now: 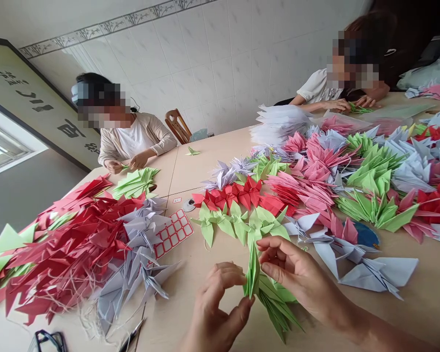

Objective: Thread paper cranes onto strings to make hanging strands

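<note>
Near the front of the table I hold a folded green paper crane [253, 269], its narrow body upright. My left hand [220, 305] pinches its lower end between thumb and fingers. At its upper right side is my right hand [297, 274], closed, with curled fingers and the index fingertip against the paper. Below my right hand lies a bunch of green folded paper [278, 310]. Just beyond my hands stand several green paper cranes [238, 220] in a row, with red paper cranes [234, 193] behind them.
Red folded paper [73, 244] is heaped at left, with loose strings and grey-white cranes [143, 244]. Many coloured cranes [326, 166] cover the right side. A label sheet [174, 233], a pen-like tool [132, 335] and glasses [49, 340] lie nearer. Two people sit across the table.
</note>
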Available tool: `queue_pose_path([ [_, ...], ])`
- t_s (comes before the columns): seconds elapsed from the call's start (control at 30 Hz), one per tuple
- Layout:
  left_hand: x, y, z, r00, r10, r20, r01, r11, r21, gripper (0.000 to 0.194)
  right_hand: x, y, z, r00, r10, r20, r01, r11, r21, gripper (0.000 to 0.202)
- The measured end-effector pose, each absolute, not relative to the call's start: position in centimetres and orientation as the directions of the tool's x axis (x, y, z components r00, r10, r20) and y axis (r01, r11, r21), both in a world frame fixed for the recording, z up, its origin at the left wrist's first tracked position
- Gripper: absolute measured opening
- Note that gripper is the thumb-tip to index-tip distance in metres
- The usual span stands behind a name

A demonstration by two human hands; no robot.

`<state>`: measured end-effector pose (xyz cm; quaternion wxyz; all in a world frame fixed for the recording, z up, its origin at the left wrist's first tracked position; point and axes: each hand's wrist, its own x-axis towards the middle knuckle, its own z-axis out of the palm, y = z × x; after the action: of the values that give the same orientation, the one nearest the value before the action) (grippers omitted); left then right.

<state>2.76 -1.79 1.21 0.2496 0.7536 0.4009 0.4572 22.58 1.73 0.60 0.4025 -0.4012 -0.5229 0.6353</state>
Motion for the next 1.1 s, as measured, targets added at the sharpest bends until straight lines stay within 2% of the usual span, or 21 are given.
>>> queue_pose_path([
  [0.13, 2.81, -1.65, 1.33, 0.293, 0.792, 0.536, 0.423, -0.61, 0.671, 0.028, 22.19, 1.73, 1.03, -0.411, 0.909, -0.075, -0.159, -0.153, -0.975, 0.023],
  [0.37, 3.04, -1.51, 1.59, 0.309, 0.77, 0.557, 0.443, -0.635, 0.632, 0.027, 21.91, 1.54, 1.23, -0.427, 0.896, -0.123, -0.203, -0.228, -0.952, 0.027],
  [0.6, 2.97, -1.57, 1.54, 0.303, 0.783, 0.543, 0.444, -0.62, 0.647, 0.026, 21.89, 1.43, 1.4, -0.437, 0.885, -0.159, -0.24, -0.285, -0.928, 0.028],
  [1.1, 3.01, -1.68, 1.84, 0.232, 0.843, 0.485, 0.447, -0.535, 0.717, 0.017, 21.9, 1.36, 1.63, -0.421, 0.901, -0.107, -0.194, -0.205, -0.959, 0.031],
])
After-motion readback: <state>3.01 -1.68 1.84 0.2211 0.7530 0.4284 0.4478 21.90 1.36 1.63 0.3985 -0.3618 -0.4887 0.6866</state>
